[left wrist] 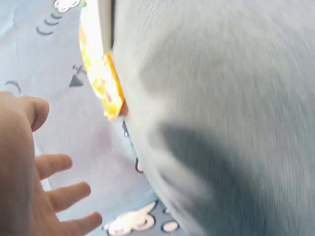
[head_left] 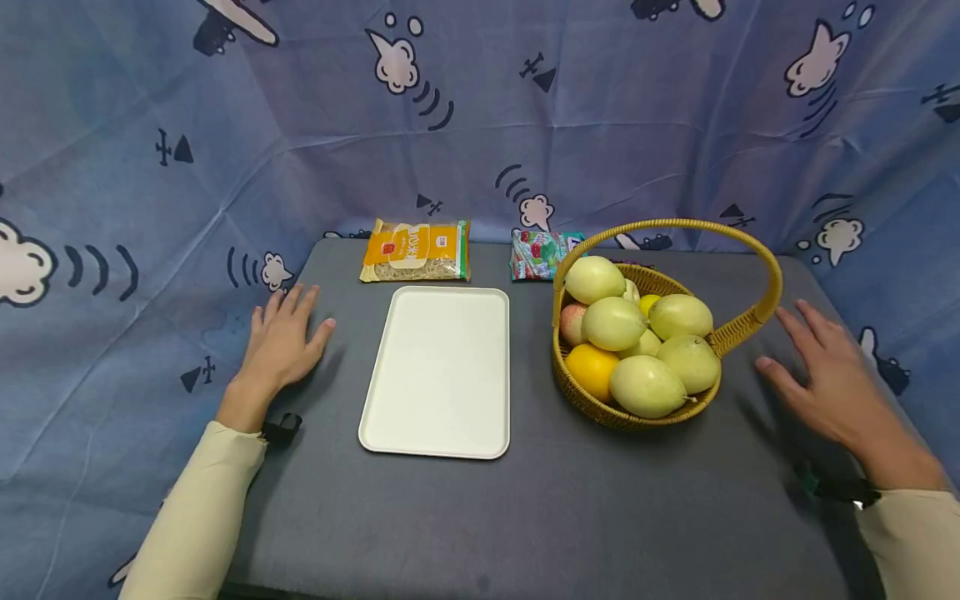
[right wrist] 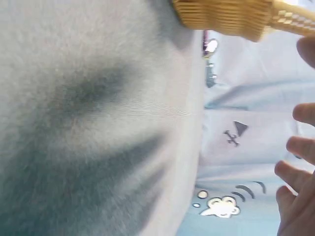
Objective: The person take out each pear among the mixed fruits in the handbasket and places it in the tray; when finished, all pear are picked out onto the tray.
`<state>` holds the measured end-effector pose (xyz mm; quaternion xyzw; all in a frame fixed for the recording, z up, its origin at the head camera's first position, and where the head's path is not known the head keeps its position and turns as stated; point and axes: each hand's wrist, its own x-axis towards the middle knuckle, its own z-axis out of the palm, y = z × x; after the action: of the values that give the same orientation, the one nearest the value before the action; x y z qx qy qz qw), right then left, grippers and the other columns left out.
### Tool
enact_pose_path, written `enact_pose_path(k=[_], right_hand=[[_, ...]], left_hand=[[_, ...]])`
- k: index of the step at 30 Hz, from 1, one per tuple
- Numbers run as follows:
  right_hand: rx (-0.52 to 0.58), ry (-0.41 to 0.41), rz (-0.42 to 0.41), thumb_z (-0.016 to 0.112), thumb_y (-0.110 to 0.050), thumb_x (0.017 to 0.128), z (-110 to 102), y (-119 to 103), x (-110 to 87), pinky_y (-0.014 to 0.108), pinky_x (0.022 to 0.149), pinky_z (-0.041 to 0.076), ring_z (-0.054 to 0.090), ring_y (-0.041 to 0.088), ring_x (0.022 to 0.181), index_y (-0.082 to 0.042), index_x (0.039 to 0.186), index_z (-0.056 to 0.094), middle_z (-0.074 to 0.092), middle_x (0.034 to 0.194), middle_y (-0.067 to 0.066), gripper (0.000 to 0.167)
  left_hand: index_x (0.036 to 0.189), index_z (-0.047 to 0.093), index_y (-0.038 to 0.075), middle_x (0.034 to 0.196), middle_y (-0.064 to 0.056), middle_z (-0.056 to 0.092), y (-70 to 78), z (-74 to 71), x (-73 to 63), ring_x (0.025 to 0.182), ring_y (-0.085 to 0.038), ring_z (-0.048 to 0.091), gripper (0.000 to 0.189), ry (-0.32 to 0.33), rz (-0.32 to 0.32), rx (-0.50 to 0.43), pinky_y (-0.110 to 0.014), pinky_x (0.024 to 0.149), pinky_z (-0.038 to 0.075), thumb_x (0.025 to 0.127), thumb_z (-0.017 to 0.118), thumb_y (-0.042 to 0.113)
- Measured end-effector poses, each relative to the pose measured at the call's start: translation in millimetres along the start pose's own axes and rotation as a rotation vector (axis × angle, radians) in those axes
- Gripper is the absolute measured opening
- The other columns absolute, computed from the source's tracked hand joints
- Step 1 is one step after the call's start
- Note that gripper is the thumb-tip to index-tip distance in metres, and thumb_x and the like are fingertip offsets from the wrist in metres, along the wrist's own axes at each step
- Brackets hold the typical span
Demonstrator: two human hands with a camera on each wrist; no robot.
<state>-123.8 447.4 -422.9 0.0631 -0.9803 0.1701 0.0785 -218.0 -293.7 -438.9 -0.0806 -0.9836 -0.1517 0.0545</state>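
Observation:
My left hand [head_left: 279, 340] hovers over the left side of the grey table with its fingers spread and nothing held. In the left wrist view its fingertips [left wrist: 74, 194] show apart from any object. To the right of that hand lies a white rectangular tray [head_left: 438, 375]. My right hand [head_left: 836, 383] is at the table's right side, fingers extended and holding nothing. Left of it stands a woven wicker basket [head_left: 637, 421] with a tall handle, filled with several pale green-yellow fruits [head_left: 647, 387], an orange fruit [head_left: 592, 372] and a reddish fruit [head_left: 573, 323].
Behind the tray lies an orange-yellow bag of grain [head_left: 417, 252] with a see-through lower part. A teal and red packet [head_left: 542, 255] is at the back, partly behind the basket. A blue patterned curtain [head_left: 465, 142] closes off the back and sides of the table [head_left: 480, 517].

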Motion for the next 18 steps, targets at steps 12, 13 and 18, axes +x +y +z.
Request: enact_pose_path(k=[12, 13, 18], right_hand=[[0.186, 0.257, -0.063, 0.089, -0.010, 0.091, -18, -60, -50.6, 0.036, 0.135, 0.028, 0.042, 0.008, 0.160, -0.016, 0.163, 0.056, 0.050, 0.171, 0.002, 0.079], [0.220, 0.259, -0.085, 0.091, -0.005, 0.088, -17, -64, -51.0, 0.022, 0.131, 0.030, 0.043, -0.004, 0.154, -0.017, 0.161, 0.059, 0.052, 0.167, -0.009, 0.081], [0.296, 0.228, -0.171, 0.098, 0.004, 0.074, -12, -81, -43.1, -0.005, 0.104, 0.034, 0.048, -0.023, 0.131, -0.013, 0.152, 0.067, 0.056, 0.150, -0.030, 0.085]], left_hand=[[0.162, 0.056, 0.013, 0.164, -0.022, 0.055, -16.2, -24.7, -22.6, 0.148, -0.050, 0.054, 0.055, 0.084, 0.064, -0.434, -0.072, 0.116, 0.045, 0.110, 0.068, 0.026], [0.161, 0.057, 0.012, 0.163, -0.022, 0.056, -15.1, -23.4, -22.2, 0.147, -0.050, 0.055, 0.054, 0.069, 0.059, -0.462, -0.072, 0.115, 0.046, 0.110, 0.068, 0.025], [0.158, 0.059, 0.006, 0.157, -0.024, 0.061, -7.3, -6.9, -10.0, 0.145, -0.048, 0.058, 0.050, 0.000, 0.072, -0.525, -0.069, 0.115, 0.048, 0.111, 0.067, 0.022]])
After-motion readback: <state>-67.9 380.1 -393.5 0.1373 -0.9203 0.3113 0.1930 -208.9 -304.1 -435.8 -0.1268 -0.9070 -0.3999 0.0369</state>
